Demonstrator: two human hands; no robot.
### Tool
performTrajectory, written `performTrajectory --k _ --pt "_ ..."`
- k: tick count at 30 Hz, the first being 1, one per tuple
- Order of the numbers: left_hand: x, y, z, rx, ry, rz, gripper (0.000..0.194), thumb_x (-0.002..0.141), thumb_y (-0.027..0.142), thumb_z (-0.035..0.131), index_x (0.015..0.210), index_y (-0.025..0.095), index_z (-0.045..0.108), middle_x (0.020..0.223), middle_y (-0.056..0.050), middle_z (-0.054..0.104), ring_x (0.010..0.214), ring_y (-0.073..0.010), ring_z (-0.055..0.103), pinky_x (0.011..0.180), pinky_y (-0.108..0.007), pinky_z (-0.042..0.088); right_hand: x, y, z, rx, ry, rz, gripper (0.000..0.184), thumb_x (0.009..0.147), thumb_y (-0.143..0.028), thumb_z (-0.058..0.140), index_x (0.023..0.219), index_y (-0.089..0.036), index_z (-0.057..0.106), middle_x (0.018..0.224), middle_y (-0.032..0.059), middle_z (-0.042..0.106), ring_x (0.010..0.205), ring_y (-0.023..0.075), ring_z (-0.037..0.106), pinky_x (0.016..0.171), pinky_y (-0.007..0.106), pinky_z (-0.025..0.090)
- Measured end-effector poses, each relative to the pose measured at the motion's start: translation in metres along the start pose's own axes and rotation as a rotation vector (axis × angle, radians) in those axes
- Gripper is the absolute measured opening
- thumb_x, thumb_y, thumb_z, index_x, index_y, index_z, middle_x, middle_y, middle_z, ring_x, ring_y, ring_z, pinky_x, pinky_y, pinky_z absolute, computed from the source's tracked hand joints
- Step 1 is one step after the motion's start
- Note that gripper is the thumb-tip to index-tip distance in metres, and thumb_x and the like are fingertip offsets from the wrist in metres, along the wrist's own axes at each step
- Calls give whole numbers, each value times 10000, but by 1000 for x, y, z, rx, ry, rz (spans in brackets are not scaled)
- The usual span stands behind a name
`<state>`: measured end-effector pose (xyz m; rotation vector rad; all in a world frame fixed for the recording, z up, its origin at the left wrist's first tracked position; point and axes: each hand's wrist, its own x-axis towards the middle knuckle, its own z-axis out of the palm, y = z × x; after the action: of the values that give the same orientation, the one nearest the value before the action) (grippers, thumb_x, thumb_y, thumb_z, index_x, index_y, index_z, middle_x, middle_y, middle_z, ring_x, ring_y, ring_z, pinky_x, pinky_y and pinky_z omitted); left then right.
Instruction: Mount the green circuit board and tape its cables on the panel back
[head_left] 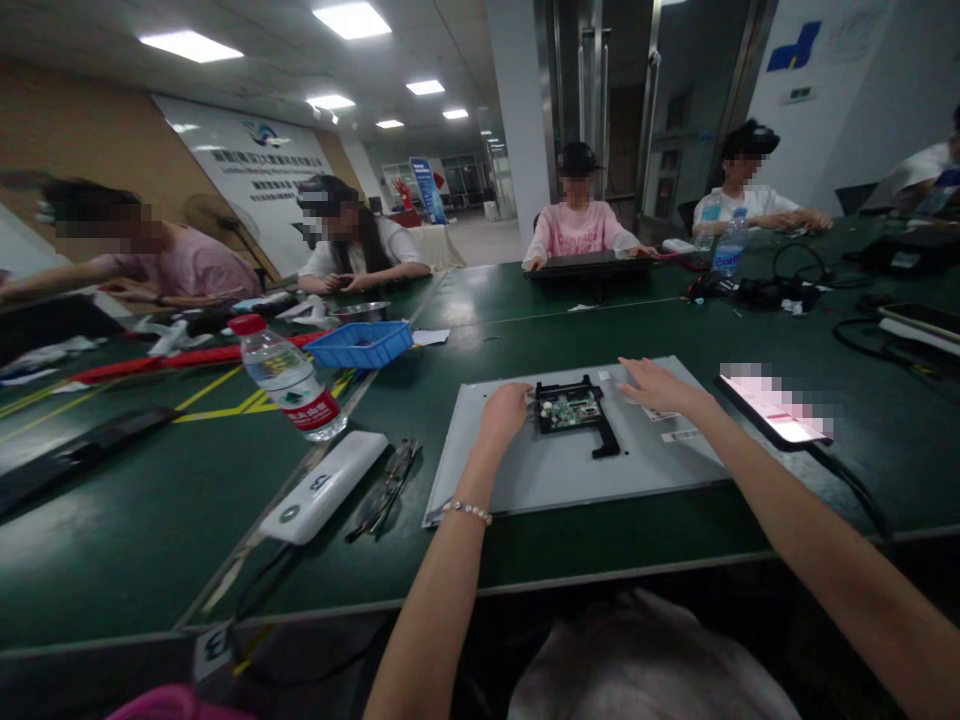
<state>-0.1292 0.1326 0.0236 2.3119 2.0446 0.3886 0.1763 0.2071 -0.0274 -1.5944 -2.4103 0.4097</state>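
A flat grey panel (487, 470) lies on the table before me. On it rests a black plastic bracket (606, 438) with a short arm toward me, framing a green circuit board (570, 408). My left hand (507, 408), with a beaded bracelet at its wrist, is at the bracket's left edge. Its fingers are bent together, and what they hold, if anything, is hidden. Over the panel's right half, my right hand (661, 386) is open, fingers stretched toward the bracket and apart from it. White labels (679, 435) lie on the panel beneath this hand.
Left of the panel are eyeglasses (386, 490), a white power bank (326, 487), a water bottle (289, 385) and a blue tray (364, 345). A lit phone (776, 408) with a cable lies at right. Several people sit around the green table (480, 325).
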Motion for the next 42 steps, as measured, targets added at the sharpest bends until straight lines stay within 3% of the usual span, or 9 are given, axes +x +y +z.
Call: performTrajectory --k 6,12,20,26,31,35,42 --pt "1 -9 -6 -28 -78 138 378 890 117 451 1202 196 649 1257 -54 642 1187 -178 563 1064 -275 371 -5 4 2 -24 -30 32 738 910 -616 353 1525 -229 228 1540 127 313 1401 363 288 1100 613 251" --pt "5 -17 2 -38 -34 221 341 891 137 469 1173 178 657 1221 -59 659 1158 -167 577 1051 -260 380 -6 4 7 -61 -42 53 718 920 -598 327 1524 -218 241 1575 104 225 1428 353 220 1120 592 239" --pt "2 -16 9 -22 -37 193 383 907 143 448 1259 170 595 1300 -75 611 1220 -168 542 1065 -273 370 -5 14 13 -52 -44 35 725 904 -650 310 1505 -245 306 1587 64 195 1437 346 191 1147 571 205" --pt "-1 -17 9 -9 -101 197 441 929 138 376 1345 189 511 1418 -36 509 1326 -138 442 1122 -248 285 -8 17 12 -79 -78 32 753 905 -667 245 1528 -243 235 1599 43 141 1450 326 150 1157 555 176" --pt "0 -22 12 18 -105 240 437 927 154 386 1350 139 498 1403 -73 521 1300 -160 477 1112 -254 312 -9 14 11 -123 -127 39 785 906 -672 190 1540 -211 177 1606 50 102 1459 312 111 1155 546 160" --pt "-1 -23 10 4 -92 252 434 929 166 388 1347 151 505 1400 -59 526 1296 -158 481 1110 -246 317 -11 13 10 -94 -43 11 736 923 -635 236 1520 -205 250 1586 77 204 1445 309 186 1144 534 197" --pt "-2 -21 6 -2 -88 242 432 925 170 391 1339 153 513 1398 -59 529 1294 -159 483 1115 -254 312 -12 11 -3 170 257 -26 531 948 -427 385 1370 -116 475 1347 159 558 1216 256 545 1026 385 417"
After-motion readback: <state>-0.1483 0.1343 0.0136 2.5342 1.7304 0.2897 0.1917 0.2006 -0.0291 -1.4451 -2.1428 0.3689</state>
